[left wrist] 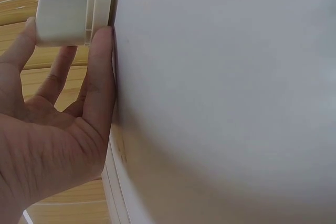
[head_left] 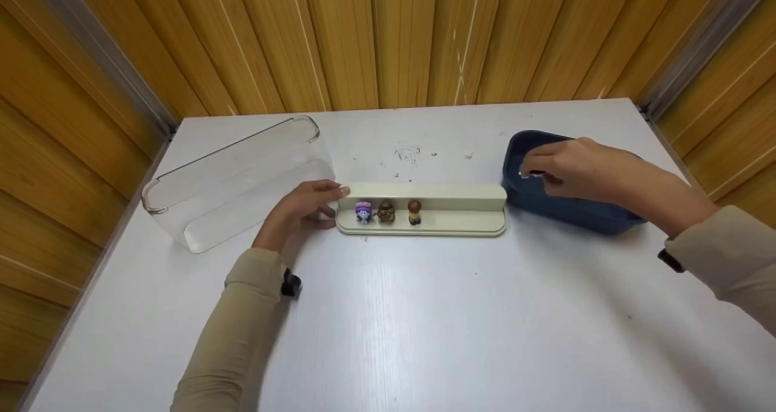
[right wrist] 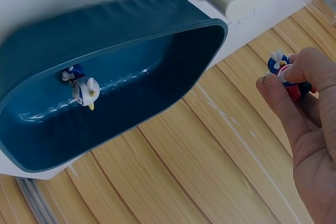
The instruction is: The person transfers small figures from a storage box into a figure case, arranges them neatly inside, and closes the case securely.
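Red-and-blue figurine (right wrist: 280, 68) sits pinched between thumb and fingertips of the right hand (head_left: 570, 163), raised to the right of the cream stand (head_left: 464, 220); the head view shows that hand over the blue basin (head_left: 567, 211). The left hand (head_left: 303, 205) grips the left end of the cream stand, one finger on its raised back ledge and another digit against its base. Three figurines stand on the lower step of the cream stand, left of its middle: a purple-haired figurine (head_left: 364, 212) nearest the left end, a brown figurine (head_left: 386, 212) just beside it, and a brown-haired figurine (head_left: 414, 212) slightly apart, nearer the middle. Just right of the cream stand, the blue basin holds a blue-and-white figurine (right wrist: 86, 92) with a yellow beak. To the left of the cream stand and reaching farther back lies a clear container (head_left: 242, 188), set at a slant. All rest on the white bench (head_left: 388, 321); dark specks (head_left: 407, 153) mark it behind the cream stand. Wood-look panels (head_left: 400, 42) rise farther behind the cream stand.
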Available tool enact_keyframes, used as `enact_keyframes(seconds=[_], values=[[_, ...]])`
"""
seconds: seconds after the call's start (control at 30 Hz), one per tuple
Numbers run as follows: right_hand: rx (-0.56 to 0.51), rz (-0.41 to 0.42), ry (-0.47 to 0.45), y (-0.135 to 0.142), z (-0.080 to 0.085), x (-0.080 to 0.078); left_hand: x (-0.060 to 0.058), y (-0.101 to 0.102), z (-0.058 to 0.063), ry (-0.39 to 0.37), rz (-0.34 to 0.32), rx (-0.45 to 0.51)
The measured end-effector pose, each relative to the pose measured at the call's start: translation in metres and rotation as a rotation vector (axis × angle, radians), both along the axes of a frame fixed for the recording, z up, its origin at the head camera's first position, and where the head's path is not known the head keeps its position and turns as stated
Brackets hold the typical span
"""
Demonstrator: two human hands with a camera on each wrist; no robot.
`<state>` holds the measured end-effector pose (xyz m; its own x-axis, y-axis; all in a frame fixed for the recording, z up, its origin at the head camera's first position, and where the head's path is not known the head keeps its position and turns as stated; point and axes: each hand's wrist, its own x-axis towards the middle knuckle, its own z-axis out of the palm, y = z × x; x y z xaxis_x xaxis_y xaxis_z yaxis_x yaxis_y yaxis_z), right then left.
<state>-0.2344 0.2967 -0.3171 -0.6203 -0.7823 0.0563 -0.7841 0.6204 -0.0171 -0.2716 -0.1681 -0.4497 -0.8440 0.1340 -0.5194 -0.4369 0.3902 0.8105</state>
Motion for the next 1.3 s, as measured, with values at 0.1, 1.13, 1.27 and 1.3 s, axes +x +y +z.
enact_keyframes(seconds=[0.1, 1.13, 1.27, 1.3], values=[[0.000, 0.013, 0.000, -0.002, -0.002, -0.001, 0.000, 0.000, -0.001, -0.005, 0.002, -0.003], [-0.017, 0.053, -0.063, -0.012, -0.009, -0.002, -0.001, -0.001, -0.001, 0.013, -0.032, 0.015], [-0.003, 0.045, -0.082, -0.014, -0.010, -0.001, -0.001, -0.001, -0.001, 0.020, -0.035, 0.008], [-0.004, 0.047, -0.085, -0.014, -0.010, -0.001, -0.002, -0.001, -0.002, 0.019, -0.035, 0.009]])
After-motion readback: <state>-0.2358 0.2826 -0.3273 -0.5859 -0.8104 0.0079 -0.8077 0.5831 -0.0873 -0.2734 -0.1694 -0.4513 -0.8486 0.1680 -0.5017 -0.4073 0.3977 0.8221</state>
